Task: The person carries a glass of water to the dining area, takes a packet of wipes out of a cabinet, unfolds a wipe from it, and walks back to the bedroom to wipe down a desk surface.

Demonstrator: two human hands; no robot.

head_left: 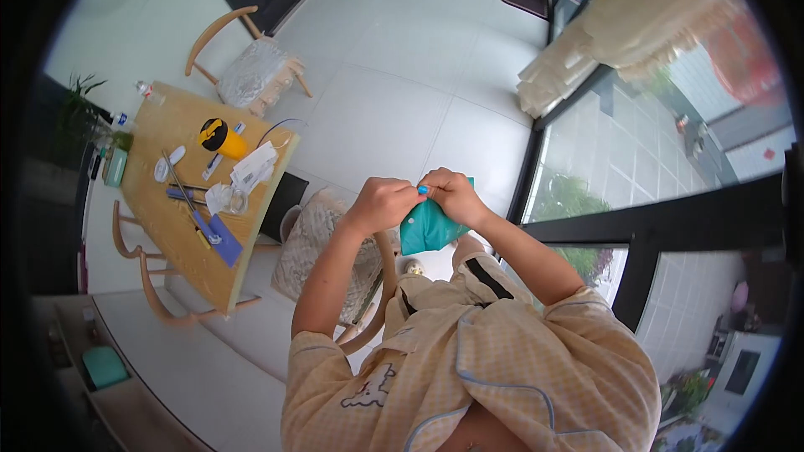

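A teal pouch-like piece [425, 230] with a small pale round spot, perhaps a snap, hangs in front of my body. My right hand [452, 195] is closed around its upper edge, with a corner showing past the knuckles. Against it, my left hand [388, 202] is closed in a pinch at the upper left of the same piece. A small bright blue bit [423, 190] shows where the fingertips of both hands meet. What exactly the left fingertips grip is partly hidden.
To the left stands a wooden table [159, 222] with a yellow cup [224, 139], papers [254, 167], a glass jar [237, 201] and a purple sheet [219, 240]. A covered chair [322, 247] is close by my left arm. Glass doors [578, 159] line the right side.
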